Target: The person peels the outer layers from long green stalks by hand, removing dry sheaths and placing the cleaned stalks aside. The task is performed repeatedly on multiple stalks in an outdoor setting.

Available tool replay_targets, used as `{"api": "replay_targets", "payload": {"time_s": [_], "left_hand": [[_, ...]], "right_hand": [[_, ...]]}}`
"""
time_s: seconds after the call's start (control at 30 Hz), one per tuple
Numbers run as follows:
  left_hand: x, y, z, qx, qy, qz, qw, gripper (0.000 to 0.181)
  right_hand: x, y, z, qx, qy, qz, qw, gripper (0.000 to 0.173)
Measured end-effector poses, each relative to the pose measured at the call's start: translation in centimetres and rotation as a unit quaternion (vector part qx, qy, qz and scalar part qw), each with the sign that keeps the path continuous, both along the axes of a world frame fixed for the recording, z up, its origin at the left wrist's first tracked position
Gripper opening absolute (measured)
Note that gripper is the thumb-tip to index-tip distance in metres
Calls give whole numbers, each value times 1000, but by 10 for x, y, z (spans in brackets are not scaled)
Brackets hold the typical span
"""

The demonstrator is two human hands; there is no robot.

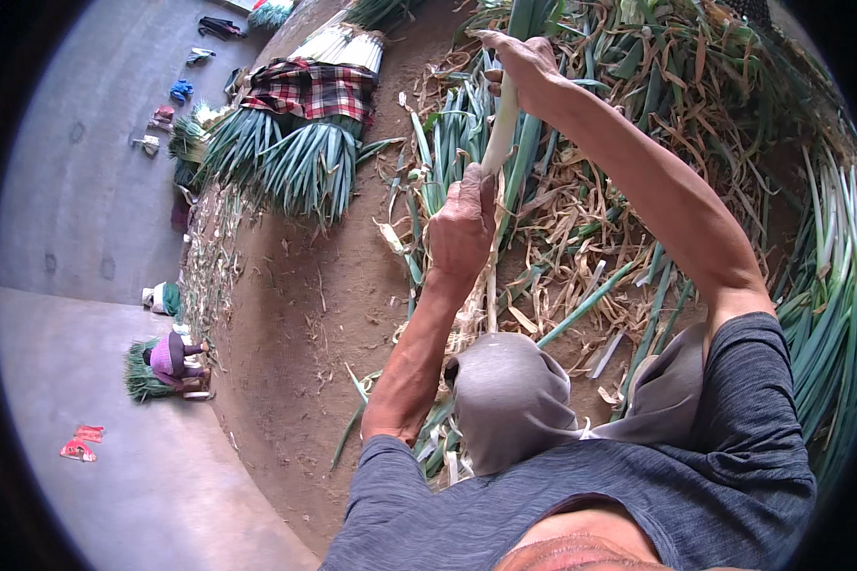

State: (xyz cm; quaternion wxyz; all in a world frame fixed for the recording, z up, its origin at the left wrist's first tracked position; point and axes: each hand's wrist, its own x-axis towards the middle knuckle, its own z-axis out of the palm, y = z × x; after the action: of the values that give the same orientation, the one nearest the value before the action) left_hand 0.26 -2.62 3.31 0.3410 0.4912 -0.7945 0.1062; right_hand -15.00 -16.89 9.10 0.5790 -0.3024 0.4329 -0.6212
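A large green onion (500, 135) with a thick white stalk slants up between my two hands. My left hand (463, 221) is closed around its lower white end. Farther up, my right hand (525, 71) lies against the stalk where white turns to green, its thumb and fingers partly spread; whether it grips the stalk I cannot tell. Green onion leaves (457, 135) lie on the soil to the left of the stalk. Dry, peeled leaves (564, 235) are heaped beneath and to the right of my hands.
Bundled green onions (314, 160) under a plaid cloth (311, 89) lie at the upper left. More green onions (828, 307) lie along the right edge. A person in purple (171, 360) bends by a bundle far left, near the concrete floor (100, 178). Bare soil (293, 321) lies between.
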Motion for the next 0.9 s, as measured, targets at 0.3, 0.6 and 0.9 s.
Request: {"api": "replay_targets", "payload": {"time_s": [0.3,0.6,0.9], "left_hand": [[-2,4,6,31,69,90,993,22],[16,4,15,449,509,-22,734,37],[11,-2,18,560,587,-178,557,46]], "right_hand": [[9,-4,-1,48,-8,-36,998,45],[-13,-16,-1,-28,-273,160,948,47],[-18,-8,5,-81,-348,207,911,50]]}}
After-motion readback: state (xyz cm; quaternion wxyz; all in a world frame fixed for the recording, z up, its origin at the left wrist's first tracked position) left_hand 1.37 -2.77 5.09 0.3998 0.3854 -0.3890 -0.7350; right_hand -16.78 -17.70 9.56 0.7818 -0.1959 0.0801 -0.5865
